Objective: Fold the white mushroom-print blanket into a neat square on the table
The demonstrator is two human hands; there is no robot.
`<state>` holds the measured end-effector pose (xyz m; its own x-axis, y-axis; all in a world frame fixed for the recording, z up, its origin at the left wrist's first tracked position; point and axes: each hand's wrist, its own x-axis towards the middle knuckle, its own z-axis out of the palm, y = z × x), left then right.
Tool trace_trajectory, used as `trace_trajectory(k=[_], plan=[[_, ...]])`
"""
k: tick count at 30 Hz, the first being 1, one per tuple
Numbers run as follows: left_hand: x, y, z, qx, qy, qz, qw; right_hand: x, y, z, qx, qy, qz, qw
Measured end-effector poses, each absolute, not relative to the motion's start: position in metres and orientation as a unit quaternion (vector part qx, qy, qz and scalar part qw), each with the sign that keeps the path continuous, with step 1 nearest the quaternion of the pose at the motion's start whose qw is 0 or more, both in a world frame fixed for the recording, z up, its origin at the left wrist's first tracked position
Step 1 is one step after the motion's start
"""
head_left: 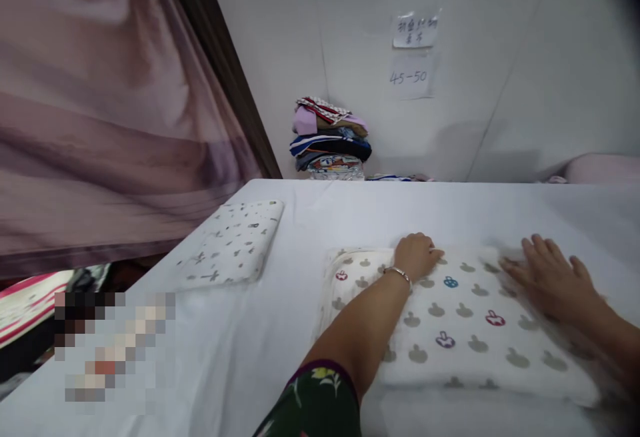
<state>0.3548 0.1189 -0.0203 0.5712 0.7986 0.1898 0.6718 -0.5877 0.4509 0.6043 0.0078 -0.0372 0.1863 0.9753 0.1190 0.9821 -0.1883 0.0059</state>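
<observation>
A white pillow with a grey, red and blue apple print [460, 330] lies on the white table sheet [280, 330] in front of me. My left hand [417, 255] rests on the pillow's far edge near its middle, fingers curled down over the edge. A silver bracelet circles that wrist. My right hand [547, 277] lies flat on the pillow's right part with its fingers stretched and spread, slightly blurred by motion.
A second white pillow with small dark prints [233, 244] lies to the left on the sheet. A stack of folded clothes [330, 140] stands against the back wall under two paper notes [413, 50]. A mauve curtain [110, 104] hangs at left.
</observation>
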Motion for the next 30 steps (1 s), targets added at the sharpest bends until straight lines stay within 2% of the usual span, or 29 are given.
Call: trace_trajectory(k=[7,13,21,30], plan=[[0.356,0.120,-0.025,0.879,0.417,0.166,0.159,0.577,0.013,-0.066,-0.672,-0.734,-0.093,0.030],[0.349,0.126,-0.015,0.904,0.394,0.115,0.121,0.581,0.012,-0.062,-0.659,-0.745,-0.099,0.035],[0.264,0.128,0.007,0.917,0.382,0.080,0.082,0.579,0.013,-0.064,-0.660,-0.745,-0.091,0.041],[0.207,0.117,0.019,0.871,0.466,0.085,0.131,0.578,0.013,-0.064,-0.665,-0.740,-0.096,0.025]])
